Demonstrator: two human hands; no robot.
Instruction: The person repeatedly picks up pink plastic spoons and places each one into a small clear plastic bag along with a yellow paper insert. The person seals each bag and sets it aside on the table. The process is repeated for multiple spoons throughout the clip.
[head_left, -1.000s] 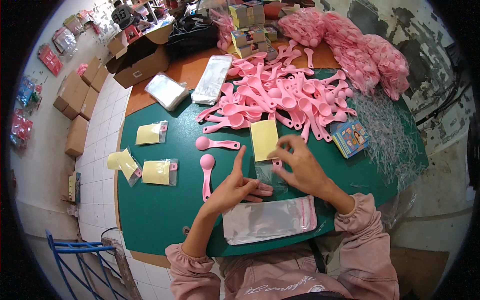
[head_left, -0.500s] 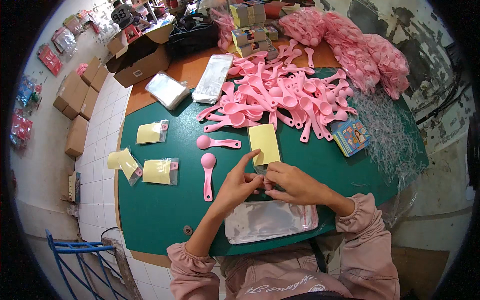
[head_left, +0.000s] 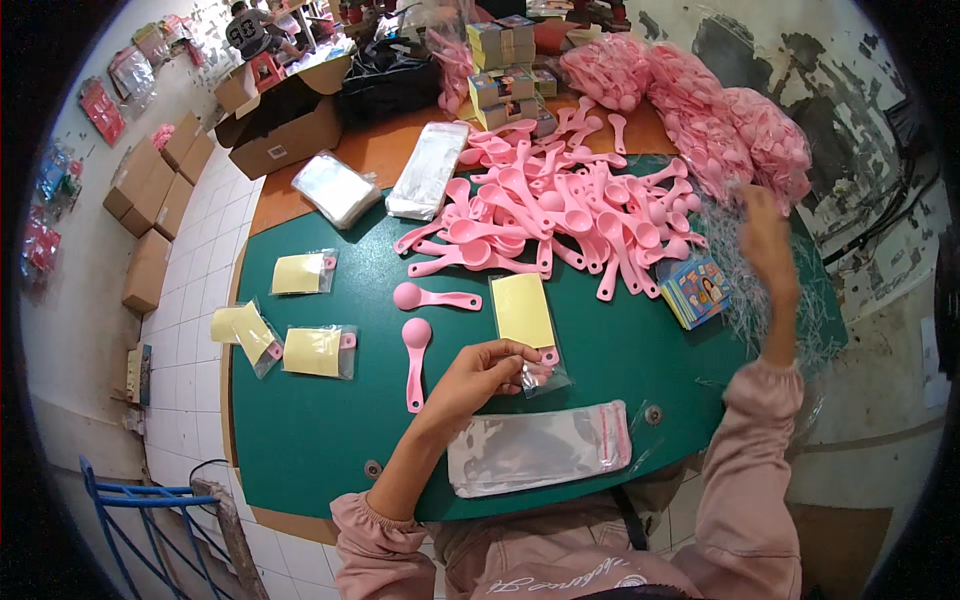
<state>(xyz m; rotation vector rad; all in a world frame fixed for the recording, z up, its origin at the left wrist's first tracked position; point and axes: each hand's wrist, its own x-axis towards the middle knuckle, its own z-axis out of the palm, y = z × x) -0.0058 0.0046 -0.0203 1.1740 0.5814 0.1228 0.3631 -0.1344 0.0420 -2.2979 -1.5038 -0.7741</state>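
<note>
My left hand (head_left: 482,378) has its fingers curled at the lower left edge of a clear plastic bag (head_left: 562,378). Inside that bag are a yellow card (head_left: 523,311) and a pink measuring spoon, whose holed handle end (head_left: 548,356) shows below the card. My right hand (head_left: 766,238) is raised at the far right, over a tangle of clear plastic strips (head_left: 745,290); motion smears its fingers. Two loose pink spoons lie left of the bag, one crosswise (head_left: 436,297) and one lengthwise (head_left: 415,362). A stack of clear bags (head_left: 540,450) lies just before me.
A heap of pink spoons (head_left: 560,205) covers the table's far middle, with filled spoon sacks (head_left: 700,110) behind. Colourful cards (head_left: 694,292) sit right of it. Filled bags (head_left: 318,352) lie at the left. Two bag stacks (head_left: 428,170) and an open carton (head_left: 285,125) stand farther back.
My right hand has left the bag and swung far right to the plastic strips. My left hand has stayed at the bag, where the spoon's handle end now shows.
</note>
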